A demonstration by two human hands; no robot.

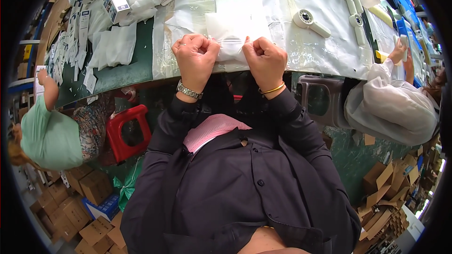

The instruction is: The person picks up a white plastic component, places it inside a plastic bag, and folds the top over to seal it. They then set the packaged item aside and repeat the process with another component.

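Both my hands pinch a translucent white plastic bag (231,47) close to the table's near edge. My left hand (195,56) has its fingers curled and closed at the bag's left corner. At the right corner my right hand (266,61) grips with thumb and bent fingers. Between them the bag's edge looks stretched and slightly creased; whether anything is inside I cannot tell. Beyond it lies a pile of similar flat translucent bags (238,4). To the right of my hands rests a white handheld fan (310,22) with a round dark-centred head.
Several more white fans (353,7) lie at the far right. Small printed boxes (116,3) and plastic bags (113,47) crowd the left. A co-worker in green (52,131) sits left, another in white (391,103) right. A red stool (129,131) stands below the table.
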